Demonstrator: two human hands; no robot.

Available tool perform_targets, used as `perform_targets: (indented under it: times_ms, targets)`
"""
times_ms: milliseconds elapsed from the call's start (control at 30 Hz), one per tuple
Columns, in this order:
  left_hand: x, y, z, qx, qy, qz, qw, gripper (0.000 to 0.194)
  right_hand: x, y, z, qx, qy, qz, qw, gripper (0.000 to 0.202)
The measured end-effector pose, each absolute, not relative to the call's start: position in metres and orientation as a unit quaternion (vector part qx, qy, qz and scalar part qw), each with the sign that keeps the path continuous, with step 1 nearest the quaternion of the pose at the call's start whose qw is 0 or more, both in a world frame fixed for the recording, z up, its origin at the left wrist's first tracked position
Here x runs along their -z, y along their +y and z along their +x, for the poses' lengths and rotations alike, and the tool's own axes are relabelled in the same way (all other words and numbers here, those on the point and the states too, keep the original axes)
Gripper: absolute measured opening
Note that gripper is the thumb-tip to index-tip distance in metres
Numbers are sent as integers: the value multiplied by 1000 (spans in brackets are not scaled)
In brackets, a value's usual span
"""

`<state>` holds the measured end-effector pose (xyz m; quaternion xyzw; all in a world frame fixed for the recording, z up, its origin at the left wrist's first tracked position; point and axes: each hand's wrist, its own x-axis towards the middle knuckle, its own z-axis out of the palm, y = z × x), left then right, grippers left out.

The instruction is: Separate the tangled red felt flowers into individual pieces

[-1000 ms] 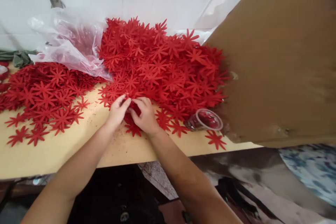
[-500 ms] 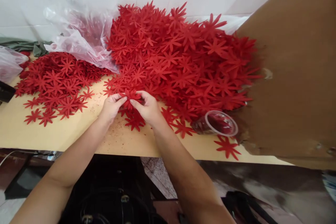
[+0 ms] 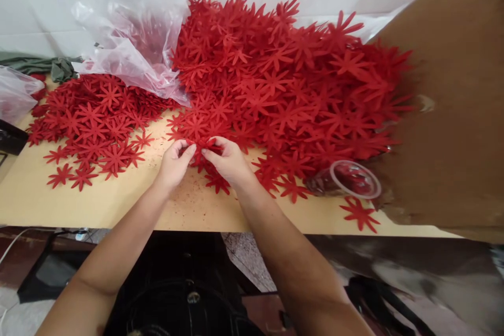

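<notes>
Between my two hands is a red flower-shaped cutout point(image 3: 199, 150) with narrow petals, partly covered by the fingers. My left hand point(image 3: 176, 165) pinches its left side between thumb and fingers. On the other side, my right hand point(image 3: 231, 161) pinches it the same way, thumb toward me. Just beyond and under the hands, a tall heap of similar red flower cutouts point(image 3: 271, 84) spreads up to the wall. A lower pile of them point(image 3: 92, 128) lies to the left. Whether the held piece is one layer or several, I cannot tell.
A clear plastic cup point(image 3: 334, 181) lies on its side at the right, near a single red cutout point(image 3: 360, 214). Brown cardboard point(image 3: 449, 115) stands along the right end. A clear plastic bag point(image 3: 132, 52) sits between the piles on the pale tabletop point(image 3: 129, 205).
The view has shifted slightly, so the table's contents appear farther right. Both hands keep hold of the red cutout, its petals now drawn in more between the fingers.
</notes>
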<state>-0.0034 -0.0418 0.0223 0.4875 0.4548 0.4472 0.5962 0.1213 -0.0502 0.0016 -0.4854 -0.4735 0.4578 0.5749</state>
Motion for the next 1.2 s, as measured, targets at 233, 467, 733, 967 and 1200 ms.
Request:
perform_targets:
  times_ms: [233, 467, 733, 967, 1200]
  targets:
    - [-25, -38, -3, -435, 446, 471, 625, 13, -3, -45, 116, -356, -545, -536, 538, 31]
    - [-27, -28, 6, -416, 442, 395, 690, 11, -2, -36, 125, -215, -564, -585, 541, 31]
    - [-28, -16, 5, -409, 466, 377, 688, 6, -9, -22, 150, -350, -466, -512, 631, 38]
    - [-28, -16, 3, -419, 464, 347, 699, 8, -9, -21, 147, -365, -447, -558, 596, 55]
    - [-28, -15, 4, -421, 432, 356, 714, 18, -8, -14, 147, -437, -456, -501, 592, 48]
